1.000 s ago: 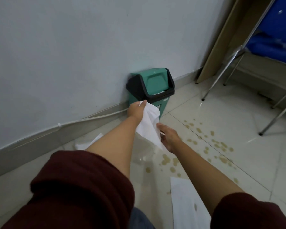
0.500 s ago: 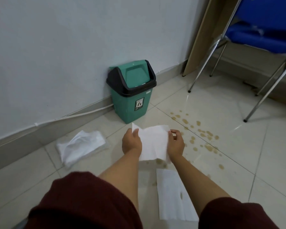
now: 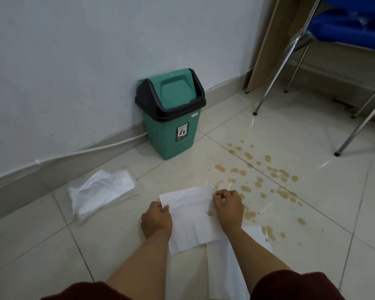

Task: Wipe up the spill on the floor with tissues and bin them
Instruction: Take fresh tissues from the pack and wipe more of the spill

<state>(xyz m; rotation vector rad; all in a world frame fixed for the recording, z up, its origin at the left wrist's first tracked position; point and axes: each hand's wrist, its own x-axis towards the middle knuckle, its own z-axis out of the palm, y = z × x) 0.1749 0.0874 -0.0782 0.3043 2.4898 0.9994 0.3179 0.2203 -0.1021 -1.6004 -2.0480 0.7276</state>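
Note:
A white tissue sheet [image 3: 191, 217] is spread between both hands, low over the floor. My left hand [image 3: 156, 219] pinches its left edge and my right hand [image 3: 228, 207] pinches its top right corner. A second tissue sheet [image 3: 225, 271] lies flat on the tiles under my right forearm. Brown spill drops [image 3: 266, 178] dot the tiles to the right of my hands. The green swing-lid bin [image 3: 171, 120] stands against the wall beyond them. A soft pack of tissues [image 3: 102, 191] lies on the floor to the left.
The white wall and grey skirting run along the left, with a white cable [image 3: 108, 144] at the base. A blue chair with chrome legs [image 3: 277, 79] stands at the right rear, beside a wooden panel [image 3: 266, 44].
Both hands brought the tissue down from in front of the bin and spread it flat near the floor. The view pulled back, so the tissue pack came into sight.

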